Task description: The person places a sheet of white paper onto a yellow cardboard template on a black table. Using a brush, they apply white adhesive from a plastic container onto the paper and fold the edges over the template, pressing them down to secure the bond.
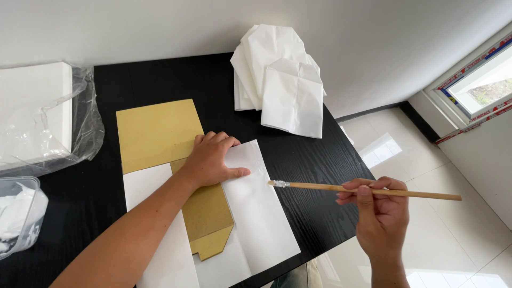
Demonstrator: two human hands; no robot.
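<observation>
Two hands noted: our left hand [210, 160] lies flat, pinning white paper [256, 208]; right hand [376, 210] pinches a brush [362, 190], tip pointing leftward just beside the paper's edge.

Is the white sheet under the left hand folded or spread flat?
Partly folded. The white sheet has its right flap turned over the gold template, and the left hand presses that flap down along a straight crease.

folded sheet [256, 213] on table [298, 160], paper stack [282, 80] behind
</observation>
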